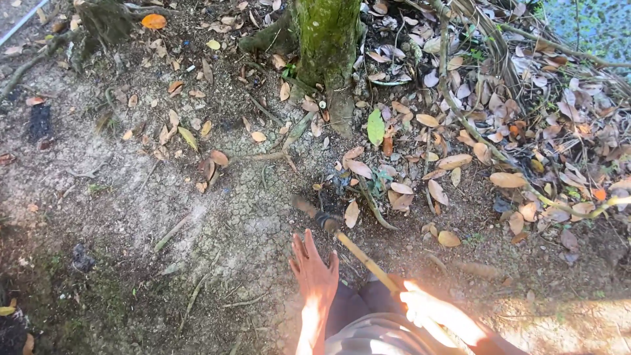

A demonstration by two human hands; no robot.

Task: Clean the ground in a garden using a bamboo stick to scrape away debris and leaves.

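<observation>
My right hand (437,314) grips the wooden handle (368,261) of a small digging tool at the bottom right, in bright sun. The handle slants up and left to a dark metal head (321,217) that rests on cracked bare soil below a mossy tree trunk (328,39). My left hand (314,273) lies flat with fingers spread, palm down on the ground just left of the handle, holding nothing. My knee in grey cloth (368,325) shows between the two hands.
Dry brown leaves (453,161) and thin twigs cover the ground right of the trunk. A green leaf (375,126) lies near the trunk's base. Roots (39,56) run along the upper left. Bare grey soil (151,197) spreads to the left.
</observation>
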